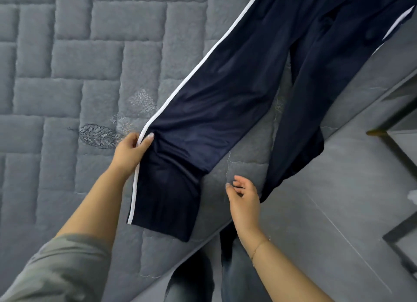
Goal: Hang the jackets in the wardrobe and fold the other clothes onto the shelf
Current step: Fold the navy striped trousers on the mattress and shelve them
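Head view looks down on a pair of navy track trousers (225,94) spread on a grey quilted mattress (67,64), their long axis running diagonally from the cuffs nearest the person up and away to the waist at the top right corner. Nearest, the left hand (130,150) pinches the outer seam of one trouser leg, thumb on top across the white side stripe (191,71), a little above that leg's cuff. On the other side of the same leg, the right hand (243,198) hovers with fingers loosely spread and holding nothing, just beside the second leg, whose cuff droops over the mattress edge (248,216). Beyond that edge lies grey tiled floor (338,188). Left of the trousers the mattress stretches wide. No readable brand or label shows on the trousers.
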Demonstrator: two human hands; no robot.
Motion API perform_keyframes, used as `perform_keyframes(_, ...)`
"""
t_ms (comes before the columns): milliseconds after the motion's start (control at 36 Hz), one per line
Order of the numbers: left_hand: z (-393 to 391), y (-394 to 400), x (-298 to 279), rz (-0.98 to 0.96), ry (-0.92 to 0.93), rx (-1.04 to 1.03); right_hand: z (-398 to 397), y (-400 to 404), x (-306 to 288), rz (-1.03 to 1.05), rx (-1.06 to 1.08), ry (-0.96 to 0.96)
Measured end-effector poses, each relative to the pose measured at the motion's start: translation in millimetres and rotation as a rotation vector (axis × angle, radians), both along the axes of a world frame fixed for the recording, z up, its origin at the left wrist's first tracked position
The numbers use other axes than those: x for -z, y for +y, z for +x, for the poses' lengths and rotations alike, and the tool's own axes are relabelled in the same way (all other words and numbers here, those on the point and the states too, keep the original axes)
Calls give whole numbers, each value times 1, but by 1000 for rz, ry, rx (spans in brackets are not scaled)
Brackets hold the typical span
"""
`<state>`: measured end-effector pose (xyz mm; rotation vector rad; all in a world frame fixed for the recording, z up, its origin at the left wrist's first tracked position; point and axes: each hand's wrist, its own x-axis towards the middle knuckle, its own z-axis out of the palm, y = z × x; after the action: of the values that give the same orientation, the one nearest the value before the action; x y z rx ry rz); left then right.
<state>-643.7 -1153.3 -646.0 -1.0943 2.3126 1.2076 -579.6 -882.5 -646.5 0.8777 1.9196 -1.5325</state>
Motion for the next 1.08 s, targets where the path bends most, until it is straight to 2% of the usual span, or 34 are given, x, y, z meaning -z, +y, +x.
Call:
perform_keyframes(278, 95, -14, -6, 322, -111, -74, 27, -68, -14, -436, 5, -257)
perform_keyframes(417, 117, -37, -12, 440, -44, -95, 41, -111, -27, -422, 112, -168)
perform_keyframes(583, 97, -115, -42, 367, 210, -69, 46, -185, -45, -384, 219, -12)
perform_keyframes(667, 86, -170, -59, 310, 268, -24, 42, -237, -56, -423, 251, 41)
perform_keyframes(861, 78, -275, -53, 120, 166, 40, 40, -346, -44, -484, 330, -42)
perform_keyframes(1000, 113, -310, -11, -35, 52, 79, 71, -364, -12, -410, 244, -208)
perform_keyframes(1083, 140, -320, 9, -125, 47, 58, 85, -362, 0, -426, 241, -205)
